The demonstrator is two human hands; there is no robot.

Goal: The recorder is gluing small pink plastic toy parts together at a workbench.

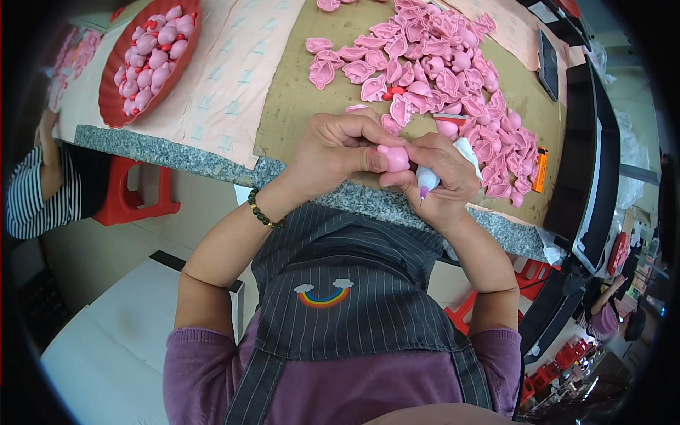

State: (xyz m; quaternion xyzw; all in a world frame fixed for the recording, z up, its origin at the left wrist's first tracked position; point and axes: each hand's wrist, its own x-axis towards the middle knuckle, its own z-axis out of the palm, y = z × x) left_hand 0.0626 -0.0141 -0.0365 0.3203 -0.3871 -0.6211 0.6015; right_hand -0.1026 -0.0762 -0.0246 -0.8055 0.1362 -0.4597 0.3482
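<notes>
Close to the table's front edge, my left hand (331, 150) pinches a small rounded pink plastic piece (395, 159) between thumb and fingers. My right hand (448, 176) grips the same piece from the other side with its fingertips. Tucked in that right hand is a small whitish squeeze bottle (427, 177) with a purple tip, pointing down toward me. Just beyond both hands spreads a heap of pink shell-like plastic parts (445, 79), some hollow side up. A small red part (393, 92) lies among them.
A red scalloped tray (108, 99) of rounded pink pieces with red bits stands at the far left. An orange cutter-like tool (540, 170) and a dark phone-like slab (547, 65) lie at the right. Another person's striped sleeve (35, 191) shows at left, near a red stool (127, 202).
</notes>
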